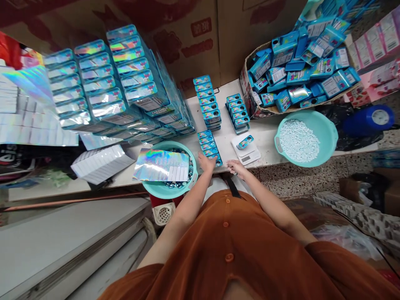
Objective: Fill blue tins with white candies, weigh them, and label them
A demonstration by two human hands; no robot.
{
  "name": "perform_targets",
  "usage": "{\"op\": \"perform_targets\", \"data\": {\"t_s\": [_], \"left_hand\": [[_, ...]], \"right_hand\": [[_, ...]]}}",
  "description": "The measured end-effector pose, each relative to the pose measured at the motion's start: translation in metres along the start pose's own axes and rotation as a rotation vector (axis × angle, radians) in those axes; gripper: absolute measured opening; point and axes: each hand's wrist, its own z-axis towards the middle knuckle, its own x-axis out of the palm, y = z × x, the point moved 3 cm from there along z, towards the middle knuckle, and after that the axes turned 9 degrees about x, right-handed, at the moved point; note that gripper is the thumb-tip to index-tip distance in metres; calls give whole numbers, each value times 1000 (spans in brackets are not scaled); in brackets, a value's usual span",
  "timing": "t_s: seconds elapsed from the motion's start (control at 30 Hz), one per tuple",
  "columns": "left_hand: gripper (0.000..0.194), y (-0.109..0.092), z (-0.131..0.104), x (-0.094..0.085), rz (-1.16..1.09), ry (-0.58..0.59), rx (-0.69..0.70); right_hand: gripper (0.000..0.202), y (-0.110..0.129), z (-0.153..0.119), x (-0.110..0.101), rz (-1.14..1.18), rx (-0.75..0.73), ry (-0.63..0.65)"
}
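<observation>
My left hand (206, 162) rests on the near end of a short row of blue tins (208, 141), its fingers spread. To its right, my right hand (236, 167) is closed at the table's front edge; what it pinches, if anything, is too small to tell. Just beyond that hand, a single blue tin (245, 142) lies tilted on a small white scale (253, 155). Farther back stand two more rows of blue tins, one on the left (207, 100) and one on the right (237, 111).
Tall stacks of wrapped blue boxes (137, 83) fill the left. A teal basin (162, 192) bears a shiny sticker sheet (153, 164). On the right are a basin of white candies (299, 141) and a carton (246, 93) heaped with blue tins.
</observation>
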Motion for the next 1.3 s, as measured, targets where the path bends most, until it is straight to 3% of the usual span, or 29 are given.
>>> {"op": "perform_targets", "data": {"t_s": [0.1,0.17,0.37,0.6,0.73,0.87,1.07,1.3], "left_hand": [[75,3,6,7,-66,138,-17],[68,5,8,9,-78,167,-45],[69,5,12,11,-94,188,-77],[70,4,9,9,-112,179,-86],[75,6,15,8,-160,198,-130],[77,6,20,6,-133,222,-153],[83,7,23,7,-154,304,-183],[80,6,25,5,-213,325,-159]], "right_hand": [[20,2,-3,0,-25,-8,24],[26,3,-4,1,-46,-31,40],[38,5,-11,9,-212,-76,-18],[33,7,-12,21,-234,-145,-172],[29,10,-6,28,-237,-139,-120],[24,13,2,33,-495,-193,-148],[9,23,5,36,-1031,-410,-367],[29,31,6,41,-1297,-361,-488]]}}
